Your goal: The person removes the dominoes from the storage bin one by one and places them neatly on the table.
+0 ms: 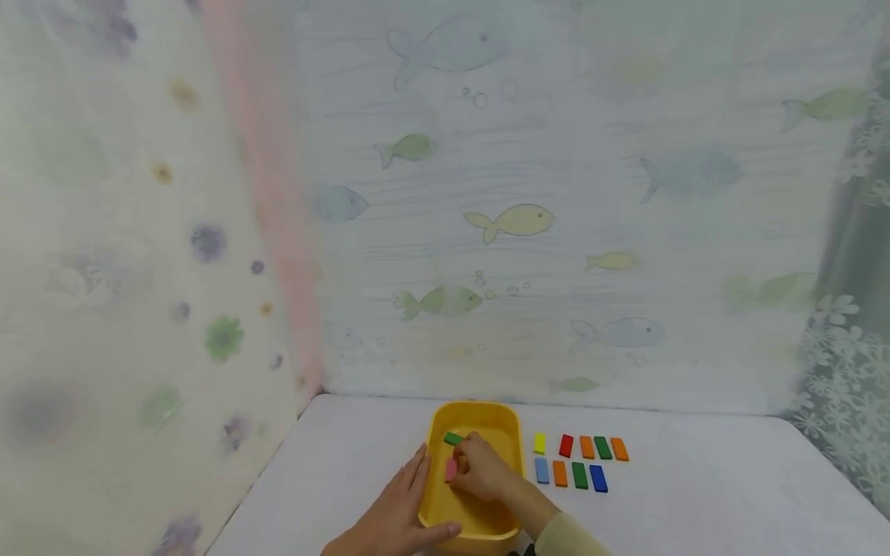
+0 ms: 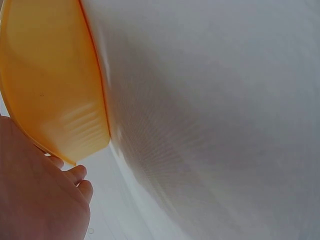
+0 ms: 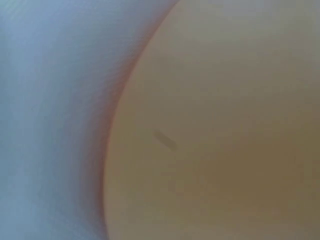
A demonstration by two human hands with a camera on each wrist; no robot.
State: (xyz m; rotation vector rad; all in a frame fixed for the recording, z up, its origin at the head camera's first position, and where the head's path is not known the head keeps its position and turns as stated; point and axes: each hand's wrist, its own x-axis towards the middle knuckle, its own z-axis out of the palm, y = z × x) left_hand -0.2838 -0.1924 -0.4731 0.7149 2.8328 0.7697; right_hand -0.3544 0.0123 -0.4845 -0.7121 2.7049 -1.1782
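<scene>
A yellow plastic tub (image 1: 475, 527) stands on the white table. My left hand (image 1: 396, 510) rests against its left side, fingers straight along the rim and thumb across the near corner. The left wrist view shows that hand (image 2: 40, 185) at the rim of the tub (image 2: 50, 75). Reaching inside, my right hand (image 1: 483, 469) pinches a pink domino block (image 1: 451, 469) between thumb and fingers. A green domino block (image 1: 453, 439) lies in the tub just beyond those fingertips. The right wrist view is blurred, with only the tub wall (image 3: 200, 125) filling it.
Right of the tub, several domino blocks lie in two rows, among them a yellow one (image 1: 539, 443), a red one (image 1: 566, 445), a light blue one (image 1: 541, 471) and a dark blue one (image 1: 598, 478). A fish-print curtain (image 1: 514, 255) hangs behind the table.
</scene>
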